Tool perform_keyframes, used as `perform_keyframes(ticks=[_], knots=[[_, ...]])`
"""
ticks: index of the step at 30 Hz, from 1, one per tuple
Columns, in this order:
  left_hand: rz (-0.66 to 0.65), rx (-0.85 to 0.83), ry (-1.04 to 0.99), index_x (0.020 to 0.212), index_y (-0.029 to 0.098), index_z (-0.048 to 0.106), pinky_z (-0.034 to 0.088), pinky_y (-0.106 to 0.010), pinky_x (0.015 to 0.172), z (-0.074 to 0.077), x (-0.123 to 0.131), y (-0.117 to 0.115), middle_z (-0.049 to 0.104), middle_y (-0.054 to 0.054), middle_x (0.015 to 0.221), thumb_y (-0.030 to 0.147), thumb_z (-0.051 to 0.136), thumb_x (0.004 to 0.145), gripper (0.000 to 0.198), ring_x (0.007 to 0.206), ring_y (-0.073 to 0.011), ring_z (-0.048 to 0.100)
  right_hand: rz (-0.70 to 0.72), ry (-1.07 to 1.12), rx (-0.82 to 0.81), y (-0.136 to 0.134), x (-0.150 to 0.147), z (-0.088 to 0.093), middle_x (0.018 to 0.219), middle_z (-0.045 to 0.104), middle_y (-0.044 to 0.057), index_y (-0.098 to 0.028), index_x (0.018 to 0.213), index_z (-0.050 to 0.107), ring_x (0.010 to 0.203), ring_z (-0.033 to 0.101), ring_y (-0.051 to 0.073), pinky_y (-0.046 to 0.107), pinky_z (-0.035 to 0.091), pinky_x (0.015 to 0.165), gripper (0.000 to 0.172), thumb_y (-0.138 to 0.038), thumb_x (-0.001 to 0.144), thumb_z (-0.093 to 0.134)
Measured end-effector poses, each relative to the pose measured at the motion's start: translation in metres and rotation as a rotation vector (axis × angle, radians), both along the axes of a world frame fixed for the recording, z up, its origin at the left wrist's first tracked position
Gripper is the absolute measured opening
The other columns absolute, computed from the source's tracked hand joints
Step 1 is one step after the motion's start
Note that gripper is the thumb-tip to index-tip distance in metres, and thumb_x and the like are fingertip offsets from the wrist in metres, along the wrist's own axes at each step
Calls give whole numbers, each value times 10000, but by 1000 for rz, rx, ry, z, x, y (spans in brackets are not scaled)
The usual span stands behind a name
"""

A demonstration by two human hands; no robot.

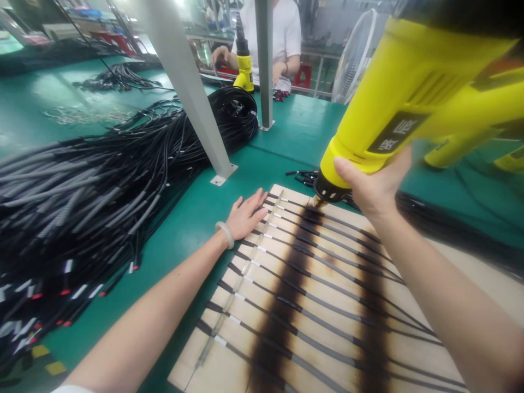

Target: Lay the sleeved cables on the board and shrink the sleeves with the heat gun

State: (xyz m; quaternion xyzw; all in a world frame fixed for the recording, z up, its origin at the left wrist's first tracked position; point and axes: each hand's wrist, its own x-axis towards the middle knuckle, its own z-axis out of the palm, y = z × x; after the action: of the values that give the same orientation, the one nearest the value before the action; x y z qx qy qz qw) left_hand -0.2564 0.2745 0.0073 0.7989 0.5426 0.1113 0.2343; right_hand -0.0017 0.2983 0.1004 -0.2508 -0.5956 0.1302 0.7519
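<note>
On the scorched wooden board [213, 355]: black cables [327, 305] in rows
Right hand [368, 185]: grip shut around a yellow heat gun [393, 103]
Left hand [245, 215]: grip wide (fingers splayed), at the board's edge

a yellow heat gun [405, 98] tilts nozzle-down above black cables [278, 299] lying across a scorched wooden board [204, 365].

Bare strip of green worktop [184, 218] between the heaped black rubber cables [82, 202] and the scorch-striped pale wooden board [204, 365], crossed by the left forearm [143, 322]; farther on, a slanted grey metal post [184, 82] in the way, and a bright yellow heat gun [393, 109] overhead at right.
</note>
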Motion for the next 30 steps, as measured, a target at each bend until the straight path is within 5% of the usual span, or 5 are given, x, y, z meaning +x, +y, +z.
perform_keyframes(ticks=[30], knots=[[15, 5, -19, 1438, 246, 62, 50, -472, 1118, -1, 4, -2, 262, 8, 1475, 535, 164, 880, 637, 1369, -194, 203, -5, -31, -48, -6, -8, 7, 921, 617, 11, -202, 989, 516, 815, 619, 192, 371, 549, 733, 589, -272, 500, 835]])
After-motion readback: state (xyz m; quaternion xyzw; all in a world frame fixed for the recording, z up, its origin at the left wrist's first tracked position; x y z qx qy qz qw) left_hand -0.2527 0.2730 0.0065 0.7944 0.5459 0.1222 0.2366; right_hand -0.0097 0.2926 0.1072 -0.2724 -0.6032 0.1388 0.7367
